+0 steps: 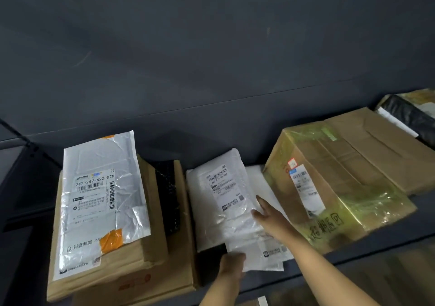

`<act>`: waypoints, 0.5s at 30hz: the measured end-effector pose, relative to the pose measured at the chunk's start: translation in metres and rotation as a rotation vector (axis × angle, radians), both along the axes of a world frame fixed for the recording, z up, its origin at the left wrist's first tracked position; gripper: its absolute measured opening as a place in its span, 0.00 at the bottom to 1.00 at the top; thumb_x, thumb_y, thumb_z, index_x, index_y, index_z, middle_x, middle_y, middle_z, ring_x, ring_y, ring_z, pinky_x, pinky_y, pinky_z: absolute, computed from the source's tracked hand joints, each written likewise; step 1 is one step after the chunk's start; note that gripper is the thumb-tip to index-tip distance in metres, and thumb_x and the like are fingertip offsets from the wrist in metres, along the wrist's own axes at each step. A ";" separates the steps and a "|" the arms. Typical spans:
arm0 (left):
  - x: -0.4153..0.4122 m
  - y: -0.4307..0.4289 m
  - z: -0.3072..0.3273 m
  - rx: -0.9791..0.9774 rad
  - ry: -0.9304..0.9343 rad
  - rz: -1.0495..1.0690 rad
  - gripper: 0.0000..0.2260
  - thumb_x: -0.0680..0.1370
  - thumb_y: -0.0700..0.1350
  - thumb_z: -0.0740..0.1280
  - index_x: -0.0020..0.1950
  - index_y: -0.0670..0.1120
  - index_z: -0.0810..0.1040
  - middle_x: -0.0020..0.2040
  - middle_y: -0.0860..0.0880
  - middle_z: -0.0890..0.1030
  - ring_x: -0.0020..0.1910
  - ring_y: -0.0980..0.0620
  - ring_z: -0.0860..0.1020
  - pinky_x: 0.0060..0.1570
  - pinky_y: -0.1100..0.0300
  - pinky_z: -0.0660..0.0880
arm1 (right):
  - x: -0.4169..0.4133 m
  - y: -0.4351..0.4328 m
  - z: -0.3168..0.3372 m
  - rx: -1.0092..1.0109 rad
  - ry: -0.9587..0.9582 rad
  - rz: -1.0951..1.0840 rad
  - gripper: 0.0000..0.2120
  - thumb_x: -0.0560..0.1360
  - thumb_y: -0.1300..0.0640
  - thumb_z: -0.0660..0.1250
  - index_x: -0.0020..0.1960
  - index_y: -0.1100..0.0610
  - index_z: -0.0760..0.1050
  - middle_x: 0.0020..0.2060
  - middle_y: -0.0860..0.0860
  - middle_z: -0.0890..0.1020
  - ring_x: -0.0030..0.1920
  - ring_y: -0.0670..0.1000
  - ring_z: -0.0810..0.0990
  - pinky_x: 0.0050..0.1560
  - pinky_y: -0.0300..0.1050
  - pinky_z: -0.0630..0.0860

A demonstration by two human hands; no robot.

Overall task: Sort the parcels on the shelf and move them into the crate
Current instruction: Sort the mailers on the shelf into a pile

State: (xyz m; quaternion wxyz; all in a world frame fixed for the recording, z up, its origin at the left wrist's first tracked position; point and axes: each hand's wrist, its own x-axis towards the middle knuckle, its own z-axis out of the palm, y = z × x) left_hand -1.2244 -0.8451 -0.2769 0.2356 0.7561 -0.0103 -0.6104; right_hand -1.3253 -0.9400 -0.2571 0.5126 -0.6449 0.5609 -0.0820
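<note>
Both hands on the flat white plastic mailer bag [219,211] on the dark shelf [207,148]: right hand [268,214] straight-fingered, pressing flat on top, left hand [231,267] fingers curled round its near edge; likely light, floppy, slick, so pinch that edge, support underneath.

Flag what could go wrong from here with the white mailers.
1. The right hand only lies flat on the top white mailer, while the left hand seems to grip the lower white mailer at its front edge, which overhangs the shelf. The glossy bags could slide apart and drop.
2. The silver mailer lies loose on the brown box beside the left hand; a bump might knock it off.
</note>
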 end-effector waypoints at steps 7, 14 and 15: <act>0.007 -0.006 0.025 -0.191 0.083 0.173 0.14 0.78 0.40 0.65 0.63 0.41 0.70 0.52 0.45 0.71 0.51 0.42 0.75 0.39 0.56 0.75 | -0.014 0.010 0.027 -0.078 -0.118 -0.055 0.29 0.79 0.46 0.59 0.77 0.49 0.55 0.73 0.41 0.59 0.72 0.44 0.60 0.72 0.44 0.59; 0.001 0.002 0.041 -0.314 0.048 0.183 0.19 0.80 0.33 0.58 0.70 0.43 0.65 0.65 0.42 0.69 0.51 0.44 0.72 0.40 0.52 0.81 | -0.016 0.015 0.039 -0.136 -0.136 -0.009 0.31 0.76 0.59 0.67 0.74 0.45 0.59 0.71 0.40 0.63 0.63 0.40 0.70 0.63 0.38 0.67; 0.002 0.004 0.044 -0.327 0.026 0.146 0.19 0.80 0.33 0.57 0.70 0.44 0.64 0.63 0.43 0.69 0.53 0.44 0.71 0.45 0.50 0.80 | -0.014 0.016 0.042 -0.159 -0.120 -0.042 0.30 0.76 0.61 0.67 0.74 0.45 0.62 0.70 0.40 0.66 0.59 0.39 0.72 0.59 0.36 0.69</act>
